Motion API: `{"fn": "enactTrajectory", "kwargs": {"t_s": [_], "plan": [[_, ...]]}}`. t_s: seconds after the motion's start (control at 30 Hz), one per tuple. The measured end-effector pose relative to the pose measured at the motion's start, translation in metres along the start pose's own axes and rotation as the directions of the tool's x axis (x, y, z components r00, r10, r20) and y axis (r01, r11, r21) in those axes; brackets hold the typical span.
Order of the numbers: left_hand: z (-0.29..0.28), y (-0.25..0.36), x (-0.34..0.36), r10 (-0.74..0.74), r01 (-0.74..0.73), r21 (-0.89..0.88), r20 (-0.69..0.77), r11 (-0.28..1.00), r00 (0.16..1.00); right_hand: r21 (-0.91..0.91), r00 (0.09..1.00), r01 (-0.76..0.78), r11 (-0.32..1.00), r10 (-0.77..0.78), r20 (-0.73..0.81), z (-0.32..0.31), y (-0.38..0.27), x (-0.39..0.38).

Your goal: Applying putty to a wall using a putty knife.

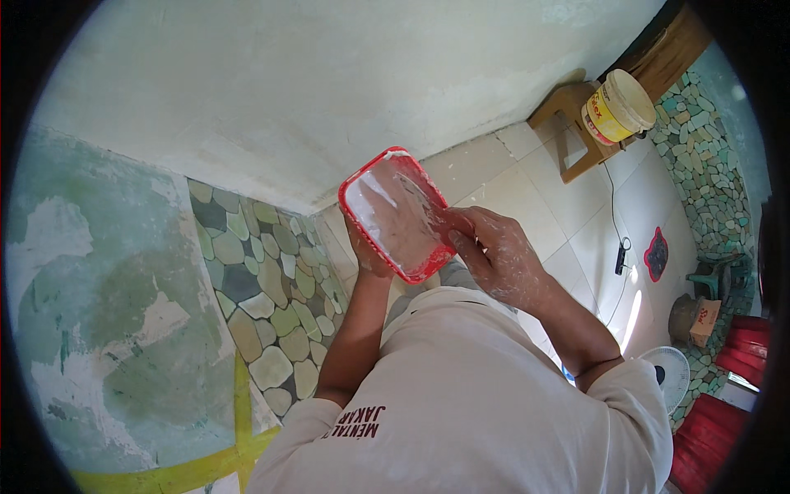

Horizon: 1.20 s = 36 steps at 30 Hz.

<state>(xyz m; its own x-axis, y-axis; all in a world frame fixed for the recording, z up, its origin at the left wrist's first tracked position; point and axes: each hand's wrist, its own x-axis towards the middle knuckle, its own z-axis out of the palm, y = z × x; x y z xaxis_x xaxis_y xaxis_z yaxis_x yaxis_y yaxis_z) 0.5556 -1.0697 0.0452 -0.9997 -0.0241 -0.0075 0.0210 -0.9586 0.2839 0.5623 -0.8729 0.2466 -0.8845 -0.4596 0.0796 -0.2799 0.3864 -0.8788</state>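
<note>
A shallow rectangular red plastic container (350,198) is held up in front of my chest, tilted so that its inside shows. White paste is smeared along its inner side and rim. My left hand (368,251) grips it from the left and below, most of the fingers hidden behind it. At the right rim, my right hand (494,251) is closed with thumb and fingers pinched together, spotted with white. A flat brownish, shiny area lies inside by these fingers; whether it is a blade or the container's bottom I cannot tell.
Pale plastered wall (247,90) rises ahead, with a pebble-patterned strip (271,288) at left. A yellow-and-white bucket (613,115) stands on a brown plastic stool (568,107). On the tiled floor lie a power strip (620,259) with cord and a red-edged mat (656,255). A fan (673,375) stands at right.
</note>
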Motion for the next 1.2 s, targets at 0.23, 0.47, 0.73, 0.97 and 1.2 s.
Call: {"fn": "enactTrajectory", "kwargs": {"t_s": [0.23,0.47,0.73,0.97,1.2], "plan": [[0.053,0.004,-0.017,-0.099,0.101,-0.003,0.136,0.995,0.986,0.137,0.981,-0.194,0.971,0.193,0.019,0.006,-0.008,-0.015],[0.064,-0.003,-0.005,-0.053,0.079,0.311,-0.091,0.947,0.994,0.455,0.94,-0.294,0.84,0.339,-0.018,0.005,0.019,-0.025],[0.083,-0.044,0.032,-0.035,0.062,0.339,-0.084,0.939,0.996,0.671,0.914,-0.213,0.71,0.388,-0.12,-0.017,0.061,-0.032],[0.092,-0.084,0.075,-0.115,0.145,0.173,-0.175,0.974,0.978,0.825,0.855,-0.142,0.547,0.488,-0.176,-0.063,0.097,-0.03],[0.082,-0.124,0.118,-0.283,0.291,0.066,-0.107,0.955,0.953,0.999,0.806,0.051,0.015,0.59,-0.05,-0.112,0.145,-0.003]]}}
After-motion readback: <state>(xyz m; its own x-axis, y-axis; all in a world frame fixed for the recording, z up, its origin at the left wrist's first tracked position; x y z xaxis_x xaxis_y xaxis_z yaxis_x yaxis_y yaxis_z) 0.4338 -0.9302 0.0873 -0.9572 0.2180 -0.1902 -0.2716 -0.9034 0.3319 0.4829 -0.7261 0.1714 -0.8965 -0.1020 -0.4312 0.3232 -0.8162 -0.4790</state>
